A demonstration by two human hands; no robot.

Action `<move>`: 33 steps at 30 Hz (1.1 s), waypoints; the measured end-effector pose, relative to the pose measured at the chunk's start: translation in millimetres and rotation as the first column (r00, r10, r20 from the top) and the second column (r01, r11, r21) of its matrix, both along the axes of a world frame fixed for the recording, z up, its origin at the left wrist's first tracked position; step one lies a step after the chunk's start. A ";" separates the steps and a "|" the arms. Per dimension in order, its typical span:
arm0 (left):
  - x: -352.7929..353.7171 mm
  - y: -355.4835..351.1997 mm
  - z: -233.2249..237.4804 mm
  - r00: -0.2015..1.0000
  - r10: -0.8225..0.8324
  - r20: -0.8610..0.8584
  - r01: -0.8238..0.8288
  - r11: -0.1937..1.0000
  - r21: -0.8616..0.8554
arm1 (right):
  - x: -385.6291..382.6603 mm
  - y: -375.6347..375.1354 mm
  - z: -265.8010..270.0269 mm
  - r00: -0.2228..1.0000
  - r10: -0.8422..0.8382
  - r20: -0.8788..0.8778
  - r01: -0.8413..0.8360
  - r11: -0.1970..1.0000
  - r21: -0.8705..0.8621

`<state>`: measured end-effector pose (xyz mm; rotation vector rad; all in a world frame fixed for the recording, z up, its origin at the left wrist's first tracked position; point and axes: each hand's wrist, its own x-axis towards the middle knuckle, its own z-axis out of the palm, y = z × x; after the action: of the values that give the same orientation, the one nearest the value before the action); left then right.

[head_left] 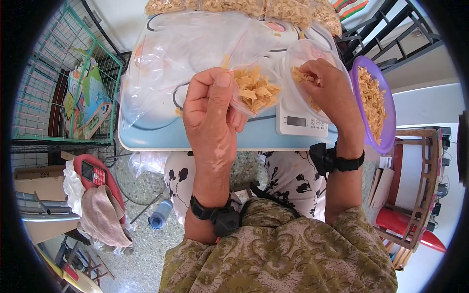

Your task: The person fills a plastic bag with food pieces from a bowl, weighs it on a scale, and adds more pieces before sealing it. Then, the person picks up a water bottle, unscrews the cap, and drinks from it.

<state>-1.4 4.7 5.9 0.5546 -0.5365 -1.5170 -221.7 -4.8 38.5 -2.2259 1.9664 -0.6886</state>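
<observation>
My left hand (215,100) is closed on the edge of a small clear zip bag (258,90), thumb on the near side. Pale yellow dried flakes fill much of this bag. My right hand (326,88) reaches into a clear plastic bowl (312,48), its fingers pinched together on some of the same flakes (299,74). Under the bowl sits a white digital scale (288,128), its display and buttons facing me; the reading is too small to make out. To the right, a purple basin (392,134) holds a heap of flakes (371,102).
Clear plastic bags (171,58) spread over the left of the table (166,139). Filled bags of flakes (234,6) line its far edge. A green wire cage (44,88) stands left, near a red stool (117,195) with a phone (93,172) and a cloth (102,210).
</observation>
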 end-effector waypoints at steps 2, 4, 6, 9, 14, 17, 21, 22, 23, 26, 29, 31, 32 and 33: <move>0.0 0.0 0.0 1.000 0.000 0.000 0.000 1.000 0.007 | 0.8 1.5 3.9 0.999 -0.017 0.027 0.017 1.000 0.000; -0.3 0.0 -0.3 1.000 0.000 0.002 0.000 1.000 -0.004 | 0.1 2.3 5.1 0.998 -0.036 0.053 0.036 0.999 0.001; -0.4 -0.4 -1.1 1.000 -0.004 -0.001 0.004 1.000 -0.011 | -2.1 2.6 4.8 0.987 -0.049 0.150 0.058 0.997 -0.059; -0.6 -0.4 -1.2 1.000 -0.008 -0.005 0.008 1.000 -0.015 | -4.6 3.7 6.4 0.960 -0.100 0.263 0.110 0.994 -0.026; -1.5 -0.5 -1.0 1.000 -0.008 0.000 0.008 1.000 -0.001 | -2.0 4.8 14.6 0.870 -0.156 0.467 0.148 0.988 0.054; -1.8 -0.7 -2.2 1.000 -0.004 0.008 0.004 1.000 -0.003 | -3.0 4.9 15.9 0.825 -0.128 0.551 0.131 0.991 0.035; -2.0 -0.5 -2.4 1.000 -0.013 0.012 0.013 1.000 -0.020 | -6.5 4.1 14.3 0.797 -0.108 0.595 0.132 0.991 0.003; -2.1 -0.5 -1.9 1.000 -0.012 0.014 0.012 1.000 -0.017 | -6.9 4.1 14.6 0.797 -0.107 0.595 0.131 0.991 0.003; -2.0 -0.5 -2.0 1.000 -0.011 0.014 0.012 1.000 -0.017 | -7.0 4.4 14.7 0.793 -0.105 0.600 0.126 0.992 0.007; -2.0 -0.4 -2.2 1.000 -0.014 0.018 0.015 1.000 -0.024 | -6.3 4.7 14.0 0.789 -0.110 0.604 0.121 0.992 0.023; -1.6 -0.3 -2.0 1.000 -0.015 0.017 0.015 1.000 -0.015 | -5.2 4.9 15.2 0.783 -0.102 0.613 0.108 0.994 0.027; -1.4 -0.6 -2.9 1.000 -0.026 0.009 0.026 0.999 -0.026 | -4.1 5.2 16.9 0.777 -0.088 0.623 0.096 0.995 0.020; -1.6 -0.6 -2.5 1.000 -0.026 0.009 0.026 0.999 -0.026 | -3.4 5.1 17.7 0.757 -0.075 0.649 0.094 0.996 0.005; -1.9 -0.5 -1.4 1.000 -0.024 0.010 0.024 1.000 -0.018 | -2.4 5.2 18.6 0.737 -0.061 0.674 0.092 0.996 -0.010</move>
<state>-3.3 4.3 4.4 0.5440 -0.5657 -1.5312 -224.1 0.4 57.1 -1.5583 1.6567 -1.3305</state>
